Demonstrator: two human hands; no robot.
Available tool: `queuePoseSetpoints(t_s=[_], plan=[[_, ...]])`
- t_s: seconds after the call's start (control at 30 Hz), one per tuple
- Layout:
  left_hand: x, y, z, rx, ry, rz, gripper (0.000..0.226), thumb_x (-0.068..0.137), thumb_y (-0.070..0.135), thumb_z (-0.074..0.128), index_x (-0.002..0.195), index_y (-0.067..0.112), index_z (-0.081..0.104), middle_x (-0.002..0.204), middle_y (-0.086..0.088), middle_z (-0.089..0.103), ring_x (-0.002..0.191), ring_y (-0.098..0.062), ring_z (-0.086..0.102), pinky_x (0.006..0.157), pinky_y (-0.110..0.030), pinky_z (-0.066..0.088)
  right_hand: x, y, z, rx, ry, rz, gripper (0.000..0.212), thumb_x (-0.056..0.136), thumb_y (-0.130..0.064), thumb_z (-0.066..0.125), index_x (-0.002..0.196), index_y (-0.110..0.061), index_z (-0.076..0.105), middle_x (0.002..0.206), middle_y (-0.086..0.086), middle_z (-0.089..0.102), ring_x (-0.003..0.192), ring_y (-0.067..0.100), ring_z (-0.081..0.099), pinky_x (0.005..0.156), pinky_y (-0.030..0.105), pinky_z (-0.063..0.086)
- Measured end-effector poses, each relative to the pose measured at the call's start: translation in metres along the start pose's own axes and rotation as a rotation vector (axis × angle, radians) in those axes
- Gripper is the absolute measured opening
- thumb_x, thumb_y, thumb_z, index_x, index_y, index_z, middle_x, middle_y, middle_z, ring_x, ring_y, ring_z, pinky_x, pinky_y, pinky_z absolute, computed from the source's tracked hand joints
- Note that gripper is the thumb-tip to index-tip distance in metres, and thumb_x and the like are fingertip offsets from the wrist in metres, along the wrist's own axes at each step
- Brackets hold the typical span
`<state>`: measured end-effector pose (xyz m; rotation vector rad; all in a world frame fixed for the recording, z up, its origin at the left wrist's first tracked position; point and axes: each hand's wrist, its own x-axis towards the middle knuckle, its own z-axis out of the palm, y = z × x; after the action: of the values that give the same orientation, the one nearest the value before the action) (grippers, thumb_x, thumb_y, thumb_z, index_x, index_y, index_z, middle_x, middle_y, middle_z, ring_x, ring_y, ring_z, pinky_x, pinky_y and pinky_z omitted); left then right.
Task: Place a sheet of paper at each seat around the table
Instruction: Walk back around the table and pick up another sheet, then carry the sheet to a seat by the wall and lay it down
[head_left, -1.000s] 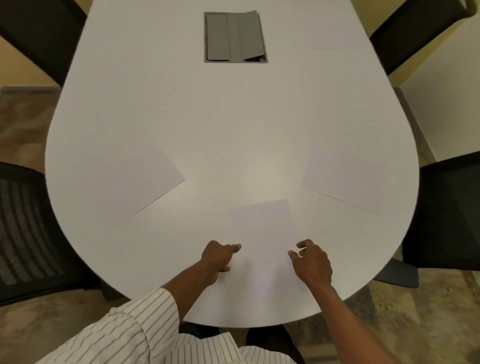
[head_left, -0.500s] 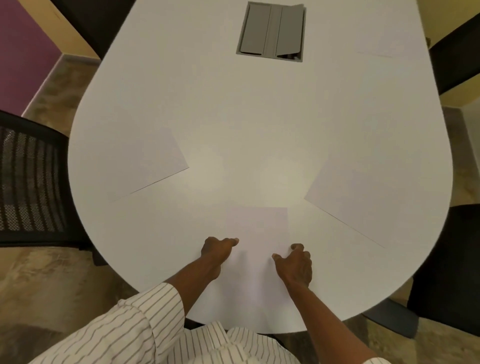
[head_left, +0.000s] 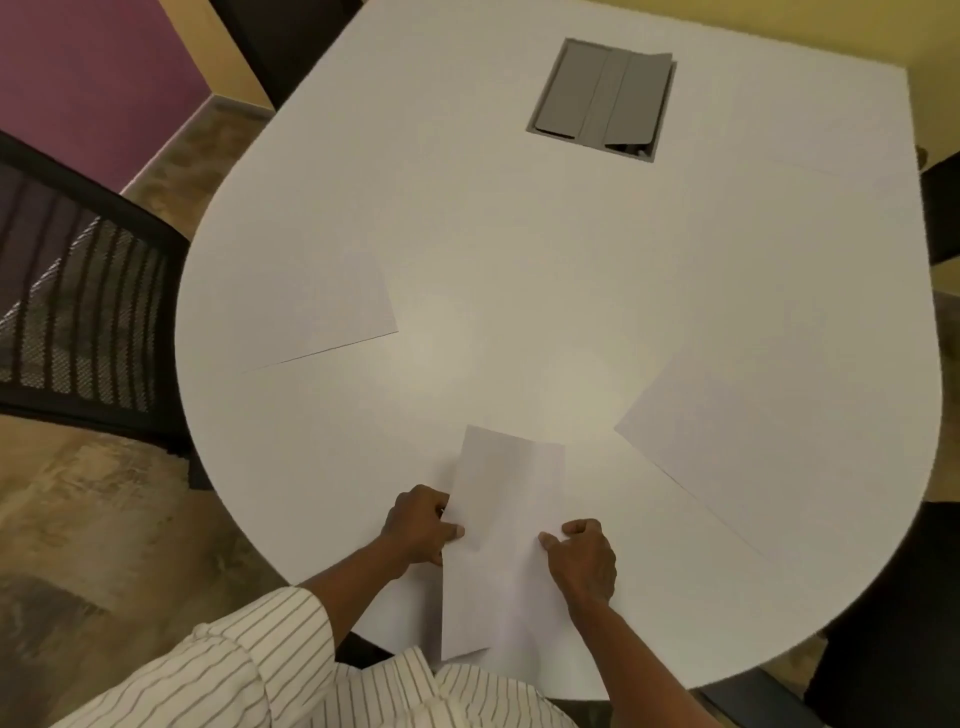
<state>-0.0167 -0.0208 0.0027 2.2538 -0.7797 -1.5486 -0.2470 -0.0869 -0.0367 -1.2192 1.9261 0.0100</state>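
Note:
A stack of white paper sheets is raised off the near end of the white table. My left hand pinches its left edge and my right hand grips its right edge. One sheet lies flat at the left seat, and another sheet lies at the right seat. A faint further sheet rests at the far right.
A grey cable hatch is set into the table's middle. A black mesh chair stands at the left, and dark chairs stand at the right. A purple wall is at the far left.
Both hands have closed on the paper at the near edge and lifted it off the table. The view has swung to the left.

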Motion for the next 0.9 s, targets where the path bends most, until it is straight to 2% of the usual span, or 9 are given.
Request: queuePoseSetpoints(t_s=[0.1, 0.17, 0.27, 0.37, 0.43, 0.53, 0.6, 0.73, 0.9], plan=[[-0.008, -0.018, -0.008, -0.024, 0.055, 0.056, 0.023, 0.088, 0.021, 0.087, 0.11, 0.022, 0.085, 0.103, 0.004, 0.084, 0.095, -0.016, 0.079, 0.089, -0.042, 0.067, 0.0, 0.0, 0.001, 0.035, 0.002, -0.046, 0.039, 0.087, -0.038, 0.084, 0.116, -0.023, 0.062, 0.11, 0.001, 0.07, 0.102, 0.024, 0.065, 0.087, 0.038, 0.049], [-0.018, -0.028, -0.017, -0.109, 0.055, 0.081, 0.023, 0.089, 0.02, 0.086, 0.112, 0.024, 0.085, 0.103, 0.011, 0.084, 0.098, -0.009, 0.079, 0.093, -0.036, 0.065, -0.003, -0.001, 0.004, 0.093, -0.011, -0.088, 0.042, 0.085, -0.039, 0.087, 0.116, -0.023, 0.064, 0.105, -0.002, 0.071, 0.1, 0.023, 0.067, 0.087, 0.038, 0.05], [-0.035, -0.044, -0.036, -0.245, 0.066, 0.086, 0.022, 0.091, 0.013, 0.084, 0.111, 0.021, 0.085, 0.101, 0.01, 0.085, 0.095, -0.01, 0.081, 0.084, -0.033, 0.067, -0.009, -0.011, 0.009, 0.168, -0.114, -0.16, 0.032, 0.085, -0.042, 0.088, 0.105, -0.025, 0.069, 0.095, -0.004, 0.073, 0.094, 0.018, 0.069, 0.088, 0.039, 0.055], [-0.049, -0.066, -0.055, -0.318, 0.121, 0.089, 0.022, 0.091, 0.009, 0.084, 0.11, 0.02, 0.084, 0.1, 0.008, 0.085, 0.092, -0.011, 0.081, 0.075, -0.029, 0.065, -0.019, -0.028, 0.018, 0.177, -0.234, -0.275, 0.022, 0.087, -0.036, 0.087, 0.085, -0.021, 0.072, 0.08, -0.001, 0.072, 0.079, 0.019, 0.066, 0.074, 0.033, 0.052], [-0.058, -0.083, -0.067, -0.359, 0.189, 0.069, 0.022, 0.091, 0.007, 0.084, 0.11, 0.02, 0.083, 0.1, 0.006, 0.085, 0.092, -0.013, 0.081, 0.072, -0.029, 0.065, -0.028, -0.042, 0.026, 0.157, -0.267, -0.354, 0.018, 0.087, -0.031, 0.087, 0.081, -0.021, 0.074, 0.075, -0.004, 0.072, 0.076, 0.019, 0.068, 0.072, 0.032, 0.053], [-0.069, -0.114, -0.082, -0.441, 0.322, 0.009, 0.017, 0.089, 0.011, 0.086, 0.105, 0.009, 0.081, 0.097, -0.003, 0.085, 0.09, -0.027, 0.082, 0.077, -0.046, 0.068, -0.043, -0.064, 0.043, 0.128, -0.314, -0.446, 0.013, 0.087, -0.029, 0.087, 0.081, -0.025, 0.077, 0.076, -0.007, 0.077, 0.079, 0.017, 0.074, 0.081, 0.039, 0.061], [-0.077, -0.134, -0.09, -0.461, 0.403, -0.018, 0.02, 0.089, 0.016, 0.087, 0.099, 0.002, 0.078, 0.093, -0.009, 0.084, 0.087, -0.032, 0.081, 0.078, -0.046, 0.067, -0.057, -0.078, 0.055, 0.116, -0.362, -0.489, 0.011, 0.088, -0.029, 0.087, 0.081, -0.026, 0.078, 0.077, -0.008, 0.079, 0.08, 0.017, 0.075, 0.083, 0.041, 0.062], [-0.102, -0.174, -0.109, -0.546, 0.501, -0.035, 0.007, 0.096, 0.014, 0.079, 0.102, 0.017, 0.079, 0.103, -0.001, 0.083, 0.094, -0.024, 0.08, 0.091, -0.051, 0.065, -0.092, -0.104, 0.09, 0.054, -0.433, -0.593, 0.009, 0.09, -0.029, 0.085, 0.084, -0.026, 0.079, 0.082, -0.008, 0.081, 0.082, 0.019, 0.077, 0.083, 0.047, 0.064], [-0.145, -0.24, -0.149, -0.57, 0.658, -0.131, 0.018, 0.102, 0.023, 0.072, 0.097, 0.007, 0.078, 0.089, -0.007, 0.082, 0.086, -0.032, 0.079, 0.082, -0.049, 0.064, -0.154, -0.133, 0.143, -0.004, -0.511, -0.676, 0.012, 0.092, -0.03, 0.084, 0.085, -0.022, 0.081, 0.079, -0.005, 0.08, 0.075, 0.02, 0.074, 0.071, 0.043, 0.063]])
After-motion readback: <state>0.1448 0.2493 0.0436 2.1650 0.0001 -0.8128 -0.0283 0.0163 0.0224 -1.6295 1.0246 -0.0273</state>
